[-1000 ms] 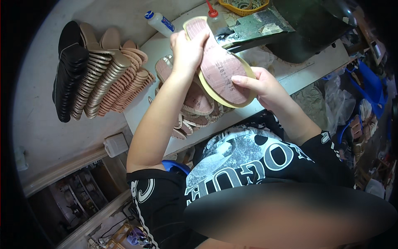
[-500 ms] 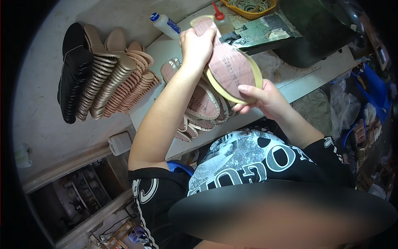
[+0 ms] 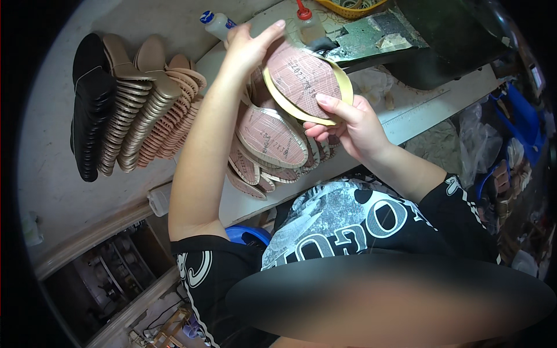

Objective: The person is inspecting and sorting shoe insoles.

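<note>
My right hand grips the lower edge of a shoe insole, thumb on its pinkish, printed face and fingers beneath. A pale yellow border shows around the insole's wide end. Its upper end is tilted and blurred beside my left hand. That hand looks open, its thumb stretched away from the fingers, with nothing visible in it. Below the held insole lies a pile of similar insoles with notched, pale edges, partly hidden behind my left forearm.
Stacked black, gold and tan footbeds lean against the wall at left. Behind the hands stand a white bottle with a blue cap and a red-nozzled bottle. A dark green machine plate and yellow basket are farther back.
My left hand has come off the insole's narrow end and moved left, its thumb spreading. The right hand has shifted slightly left and up with the insole, which is now tilted.
</note>
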Action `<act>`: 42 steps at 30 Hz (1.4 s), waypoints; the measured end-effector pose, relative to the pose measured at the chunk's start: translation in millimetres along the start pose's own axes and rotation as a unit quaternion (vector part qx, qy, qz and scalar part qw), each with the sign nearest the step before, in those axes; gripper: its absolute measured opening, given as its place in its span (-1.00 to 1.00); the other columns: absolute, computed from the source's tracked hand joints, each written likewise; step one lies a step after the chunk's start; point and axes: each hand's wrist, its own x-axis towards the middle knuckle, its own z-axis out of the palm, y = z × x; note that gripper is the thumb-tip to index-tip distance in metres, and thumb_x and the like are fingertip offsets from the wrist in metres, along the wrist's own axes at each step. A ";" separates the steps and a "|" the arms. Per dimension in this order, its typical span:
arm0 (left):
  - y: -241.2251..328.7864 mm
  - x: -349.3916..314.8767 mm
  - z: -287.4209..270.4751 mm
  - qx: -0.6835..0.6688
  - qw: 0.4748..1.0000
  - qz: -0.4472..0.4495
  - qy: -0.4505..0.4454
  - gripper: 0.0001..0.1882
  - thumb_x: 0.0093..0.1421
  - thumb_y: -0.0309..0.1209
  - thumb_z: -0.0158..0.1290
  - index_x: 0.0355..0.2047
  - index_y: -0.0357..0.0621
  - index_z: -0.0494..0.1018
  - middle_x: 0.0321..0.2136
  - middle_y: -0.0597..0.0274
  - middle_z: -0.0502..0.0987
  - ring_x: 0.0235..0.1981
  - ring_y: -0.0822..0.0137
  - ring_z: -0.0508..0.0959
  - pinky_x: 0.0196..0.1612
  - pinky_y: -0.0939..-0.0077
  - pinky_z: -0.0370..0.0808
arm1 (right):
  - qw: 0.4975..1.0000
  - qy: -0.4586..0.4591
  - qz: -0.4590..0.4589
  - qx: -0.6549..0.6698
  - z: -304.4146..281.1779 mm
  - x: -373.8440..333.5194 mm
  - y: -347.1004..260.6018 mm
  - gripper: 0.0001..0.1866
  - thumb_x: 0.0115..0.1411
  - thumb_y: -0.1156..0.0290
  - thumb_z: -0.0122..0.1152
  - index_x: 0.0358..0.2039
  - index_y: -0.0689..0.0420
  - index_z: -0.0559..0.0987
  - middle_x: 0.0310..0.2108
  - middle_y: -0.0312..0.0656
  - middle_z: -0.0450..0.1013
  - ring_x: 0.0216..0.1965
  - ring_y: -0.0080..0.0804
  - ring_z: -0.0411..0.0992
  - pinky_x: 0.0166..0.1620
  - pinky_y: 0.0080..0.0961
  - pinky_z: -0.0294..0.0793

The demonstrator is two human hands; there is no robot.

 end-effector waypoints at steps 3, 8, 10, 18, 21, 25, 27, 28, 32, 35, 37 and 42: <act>19.3 -0.2 -23.8 -0.030 0.977 0.140 -0.156 -0.25 -0.02 -0.11 0.27 0.09 -0.31 0.30 0.08 -0.01 0.33 0.11 0.25 0.33 0.15 0.44 0.28 | 1.000 -0.001 -0.005 0.005 3.1 7.2 -2.5 -0.70 0.23 0.32 0.05 -0.26 0.35 0.52 -0.48 -0.02 0.54 -0.54 -0.41 0.54 -0.43 -0.59 0.55; 35.0 6.7 -29.5 -0.010 0.857 0.063 -0.511 -0.37 -0.05 -0.10 0.29 -0.05 -0.21 0.39 -0.15 0.22 0.47 -0.11 0.41 0.42 0.00 0.55 0.35 | 1.000 -0.003 -0.018 0.016 2.5 21.9 -5.7 -0.69 0.23 0.31 0.06 -0.23 0.35 0.50 -0.45 -0.01 0.54 -0.52 -0.39 0.55 -0.43 -0.58 0.57; 31.0 14.9 -34.4 0.019 0.866 0.097 -0.491 -0.40 -0.04 -0.07 0.27 -0.11 -0.23 0.41 -0.29 0.26 0.50 -0.24 0.43 0.44 -0.12 0.56 0.38 | 0.999 0.005 -0.035 0.008 5.8 24.0 -3.6 -0.66 0.24 0.28 0.06 -0.21 0.35 0.50 -0.43 -0.01 0.54 -0.51 -0.39 0.55 -0.42 -0.59 0.57; 33.1 1.7 -46.0 0.069 0.880 0.084 -0.462 -0.54 0.09 -0.07 0.18 -0.24 -0.23 0.40 -0.33 0.26 0.45 -0.28 0.47 0.35 -0.17 0.58 0.34 | 0.996 0.047 -0.065 -0.044 12.8 27.0 -10.7 -0.56 0.25 0.13 0.07 -0.16 0.34 0.49 -0.35 -0.04 0.54 -0.46 -0.43 0.56 -0.42 -0.68 0.57; 36.6 -6.0 -47.5 0.075 0.893 0.085 -0.436 -0.54 0.10 -0.06 0.17 -0.26 -0.24 0.40 -0.38 0.29 0.45 -0.32 0.50 0.35 -0.23 0.60 0.34 | 0.996 0.051 -0.053 -0.048 13.3 25.2 -15.3 -0.56 0.25 0.14 0.08 -0.15 0.34 0.48 -0.33 -0.04 0.54 -0.44 -0.41 0.57 -0.40 -0.67 0.58; 36.7 -12.2 -51.3 0.086 0.899 0.069 -0.424 -0.54 0.10 -0.05 0.17 -0.30 -0.23 0.40 -0.45 0.33 0.43 -0.39 0.53 0.33 -0.30 0.62 0.34 | 0.997 0.039 -0.043 -0.046 10.9 26.9 -16.1 -0.55 0.25 0.14 0.08 -0.14 0.34 0.47 -0.31 -0.03 0.53 -0.41 -0.40 0.57 -0.38 -0.66 0.59; 37.0 -16.6 -52.6 0.090 0.905 0.053 -0.412 -0.44 0.05 -0.01 0.19 -0.21 -0.32 0.44 -0.36 0.15 0.52 -0.36 0.44 0.47 -0.29 0.58 0.43 | 0.998 0.038 -0.039 -0.043 10.7 27.2 -16.1 -0.55 0.24 0.14 0.08 -0.13 0.34 0.46 -0.30 -0.03 0.53 -0.40 -0.39 0.57 -0.37 -0.66 0.59; 36.8 -18.3 -52.7 0.091 0.905 0.053 -0.412 -0.44 0.05 -0.01 0.19 -0.21 -0.32 0.44 -0.36 0.15 0.52 -0.36 0.44 0.47 -0.29 0.58 0.43 | 0.998 0.040 -0.035 -0.038 10.8 27.1 -16.6 -0.56 0.24 0.15 0.08 -0.14 0.34 0.47 -0.30 -0.03 0.53 -0.39 -0.39 0.57 -0.37 -0.65 0.60; 37.4 -32.4 -52.0 0.081 0.917 -0.014 -0.390 -0.50 0.08 -0.06 0.18 -0.24 -0.29 0.43 -0.40 0.25 0.48 -0.38 0.50 0.41 -0.32 0.61 0.39 | 0.998 0.038 -0.023 -0.039 7.1 29.1 -17.5 -0.57 0.25 0.17 0.08 -0.11 0.33 0.46 -0.29 -0.07 0.52 -0.38 -0.41 0.56 -0.34 -0.65 0.60; 26.4 -36.2 -49.1 0.044 0.924 -0.063 -0.375 -0.56 0.12 -0.11 0.17 -0.21 -0.24 0.42 -0.40 0.34 0.45 -0.38 0.55 0.38 -0.31 0.64 0.36 | 0.998 0.034 -0.028 -0.038 5.8 29.9 -19.7 -0.60 0.24 0.19 0.08 -0.14 0.32 0.47 -0.32 -0.05 0.53 -0.40 -0.40 0.57 -0.35 -0.62 0.60; 22.1 -40.9 -48.8 0.030 0.926 -0.075 -0.370 -0.54 0.12 -0.12 0.16 -0.16 -0.25 0.42 -0.37 0.32 0.47 -0.37 0.54 0.41 -0.29 0.63 0.37 | 0.998 0.027 -0.031 -0.040 7.2 29.9 -19.6 -0.61 0.25 0.19 0.08 -0.15 0.30 0.47 -0.32 -0.07 0.53 -0.40 -0.42 0.57 -0.35 -0.63 0.60; 28.9 -56.0 -48.8 -0.035 0.936 -0.139 -0.320 -0.56 0.10 -0.13 0.17 -0.21 -0.26 0.44 -0.37 0.25 0.51 -0.38 0.50 0.45 -0.33 0.63 0.37 | 0.998 0.010 -0.046 -0.050 3.0 36.6 -18.5 -0.65 0.24 0.21 0.08 -0.20 0.30 0.50 -0.33 -0.07 0.54 -0.40 -0.42 0.57 -0.35 -0.64 0.59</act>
